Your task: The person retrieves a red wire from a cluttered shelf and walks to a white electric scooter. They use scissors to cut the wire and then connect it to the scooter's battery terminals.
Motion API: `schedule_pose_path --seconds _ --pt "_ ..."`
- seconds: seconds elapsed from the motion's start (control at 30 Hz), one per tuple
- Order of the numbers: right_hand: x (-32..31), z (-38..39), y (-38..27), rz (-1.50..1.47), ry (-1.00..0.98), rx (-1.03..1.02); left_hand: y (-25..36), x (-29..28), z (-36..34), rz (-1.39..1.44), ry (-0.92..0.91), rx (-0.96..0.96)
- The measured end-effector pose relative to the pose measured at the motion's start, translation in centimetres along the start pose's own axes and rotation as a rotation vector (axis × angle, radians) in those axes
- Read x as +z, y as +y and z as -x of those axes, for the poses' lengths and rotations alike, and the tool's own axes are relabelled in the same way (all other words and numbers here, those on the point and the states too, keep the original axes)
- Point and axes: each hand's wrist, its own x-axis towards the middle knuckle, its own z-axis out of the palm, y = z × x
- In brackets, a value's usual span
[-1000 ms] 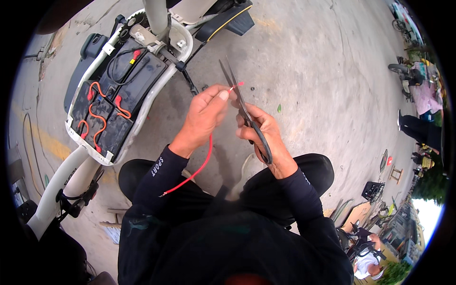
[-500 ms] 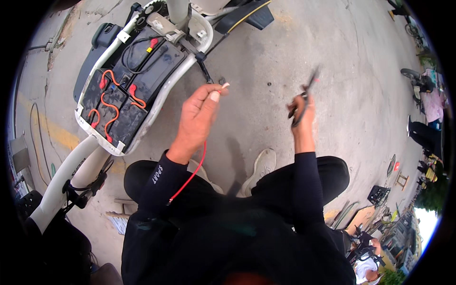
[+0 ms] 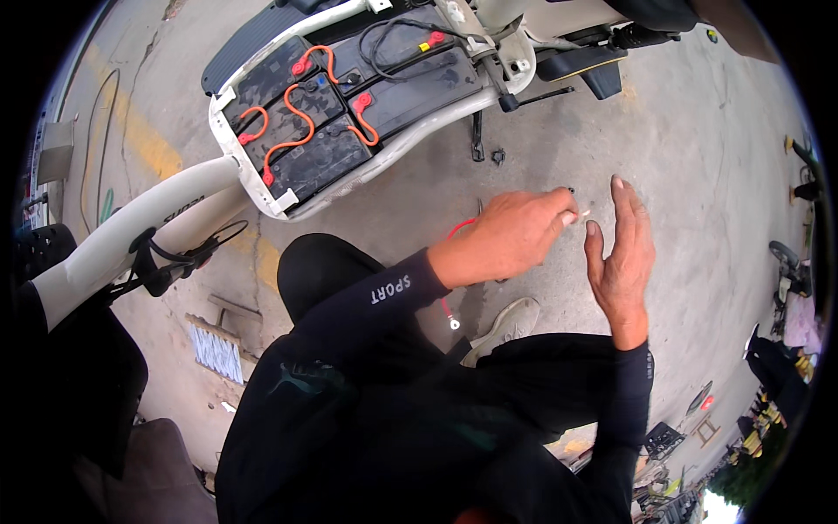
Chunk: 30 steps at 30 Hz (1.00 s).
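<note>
My left hand (image 3: 511,236) is closed in a pinch on a red wire (image 3: 460,226), whose pale bare end pokes out past the thumb and forefinger. The wire loops behind the hand, and its other end hangs below the wrist with a metal ring terminal (image 3: 454,324). Just right of that bare end, my right hand (image 3: 624,253) holds nothing, its fingers stretched and the thumb apart. Up and left, several black batteries (image 3: 327,162) linked by short orange cables (image 3: 301,122) sit in a white vehicle frame (image 3: 384,148). Small dark parts show around the left hand, too hidden to name.
A white tube (image 3: 131,223) with black cables runs from the frame to the lower left. A black stand (image 3: 477,137) and a small dark piece (image 3: 498,157) are on the concrete below the frame. A low wooden stool (image 3: 223,341) is at left; people and vehicles line the right edge.
The dark scissor-like hand tool has left my right hand, which has opened and come close to the left. My left hand has moved right with the red wire. The view has shifted.
</note>
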Motion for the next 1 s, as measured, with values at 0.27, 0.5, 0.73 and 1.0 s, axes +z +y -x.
schedule_pose_path --seconds 0.27,0.5,0.73,1.0 --pt "-1.6 -0.1 2.0 0.135 -0.202 -0.507 -0.4 0.5 0.9 -0.037 -0.119 0.087" --pt "-2.3 2.4 1.7 0.050 -0.502 -0.273 -2.5 1.7 0.4 -0.172 -0.172 0.253" --pt "-3.1 6.2 1.1 -0.603 -0.671 0.700 -2.5 4.1 0.1 -0.256 -0.278 0.235" --pt "-5.1 6.9 0.5 -0.268 -0.619 0.372 -3.8 5.5 1.4 -0.252 -0.129 0.386"
